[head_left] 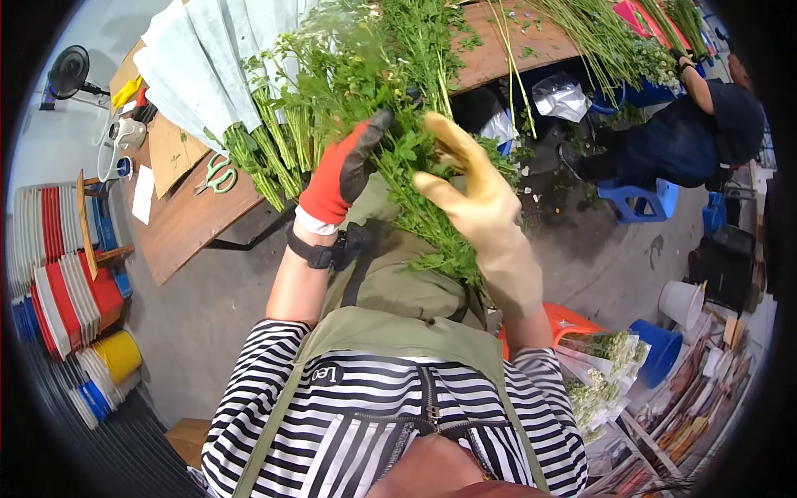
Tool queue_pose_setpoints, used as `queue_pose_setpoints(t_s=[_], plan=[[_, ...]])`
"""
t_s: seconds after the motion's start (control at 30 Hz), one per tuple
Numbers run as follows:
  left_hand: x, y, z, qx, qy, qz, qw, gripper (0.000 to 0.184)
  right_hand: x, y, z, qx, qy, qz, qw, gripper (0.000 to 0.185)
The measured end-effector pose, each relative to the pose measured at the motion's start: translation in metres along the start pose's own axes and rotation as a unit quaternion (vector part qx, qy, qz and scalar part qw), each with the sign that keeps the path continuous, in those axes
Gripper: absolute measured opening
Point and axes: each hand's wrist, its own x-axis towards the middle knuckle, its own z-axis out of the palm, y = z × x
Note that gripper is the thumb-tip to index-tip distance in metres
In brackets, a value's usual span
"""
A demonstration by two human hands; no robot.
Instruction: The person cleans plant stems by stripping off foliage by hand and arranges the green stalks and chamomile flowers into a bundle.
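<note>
My left hand (349,166), in a red glove with dark fingers, is closed round the upper part of a leafy green bunch (407,174) with small pale flowers. On the bunch's other side is my right hand (473,178) in a cream rubber glove, thumb and fingers apart, with leaves between them. The leafy stems hang down over my green apron (398,290). Left of my left hand, cut stem bundles (278,153) stick out of pale wrapping paper (199,66) on the wooden table.
Green scissors (217,176) and cardboard (173,153) lie on the wooden table (187,232). More long stems (573,33) lie at the back right, by a co-worker (689,133) and a blue stool (639,199). An orange chair (564,319) and a blue bucket (656,353) stand at the right.
</note>
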Motion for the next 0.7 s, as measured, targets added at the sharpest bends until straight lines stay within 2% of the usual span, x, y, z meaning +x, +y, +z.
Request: queue_pose_setpoints(t_s=[0.03, 0.1, 0.13, 0.23, 0.27, 0.3, 0.33, 0.37, 0.4, 0.47, 0.5, 0.53, 0.57, 0.63, 0.67, 0.7], plan=[[0.0, 0.006, 0.0, -0.014, -0.012, -0.022, 1.0, 0.05, 0.005, 0.0, 0.006, 0.019, 0.011, -0.02, 1.0, 0.031], [-0.001, 0.011, -0.003, -0.039, -0.034, -0.069, 0.996, 0.052, -0.002, 0.029, 0.011, 0.187, -0.076, 0.069, 0.977, 0.024], [-0.006, 0.002, -0.006, 0.174, -0.033, -0.029, 0.984, 0.039, -0.002, 0.033, 0.014, 0.093, -0.1, -0.007, 0.991, 0.025], [-0.018, -0.009, -0.006, -0.026, 0.024, -0.142, 0.989, 0.041, -0.014, 0.036, 0.002, 0.127, -0.143, 0.031, 0.981, 0.023], [-0.014, -0.006, -0.009, -0.091, 0.042, -0.168, 0.981, 0.041, -0.022, 0.038, -0.005, 0.106, -0.148, 0.05, 0.982, 0.017], [-0.006, -0.004, -0.017, -0.155, 0.053, -0.182, 0.97, 0.04, -0.031, 0.035, -0.014, -0.035, -0.203, 0.059, 0.977, 0.015], [0.006, 0.0, -0.027, -0.219, 0.064, -0.193, 0.954, 0.041, -0.038, 0.032, -0.022, -0.175, -0.253, 0.066, 0.949, 0.014], [0.009, -0.001, -0.031, -0.28, 0.066, -0.178, 0.941, 0.043, -0.043, 0.03, -0.03, -0.313, -0.298, 0.07, 0.899, 0.013], [0.012, -0.002, -0.034, -0.341, 0.067, -0.164, 0.923, 0.044, -0.048, 0.034, -0.036, -0.255, -0.266, 0.099, 0.924, 0.013], [0.003, -0.002, -0.029, -0.225, 0.061, -0.128, 0.964, 0.039, -0.059, 0.044, -0.042, -0.128, -0.197, 0.161, 0.959, 0.013], [-0.002, -0.002, -0.024, -0.164, 0.054, -0.108, 0.979, 0.038, -0.053, 0.052, -0.048, -0.082, -0.189, 0.147, 0.967, 0.022], [-0.005, -0.003, -0.019, -0.103, 0.045, -0.085, 0.99, 0.039, -0.043, 0.047, -0.04, 0.061, -0.125, 0.151, 0.979, 0.029], [-0.006, -0.003, -0.013, -0.043, 0.038, -0.06, 0.997, 0.041, -0.033, 0.041, -0.031, 0.202, -0.059, 0.15, 0.966, 0.035], [-0.007, -0.002, -0.003, 0.076, 0.024, -0.009, 0.997, 0.048, -0.014, 0.035, -0.023, 0.225, -0.061, 0.161, 0.959, 0.041], [-0.005, -0.002, -0.003, 0.099, 0.015, 0.054, 0.994, 0.045, -0.004, 0.03, -0.019, 0.237, -0.063, 0.167, 0.955, 0.044], [-0.006, -0.002, -0.003, 0.118, -0.005, 0.05, 0.992, 0.045, 0.005, 0.021, -0.013, 0.204, -0.098, 0.245, 0.943, 0.04]])
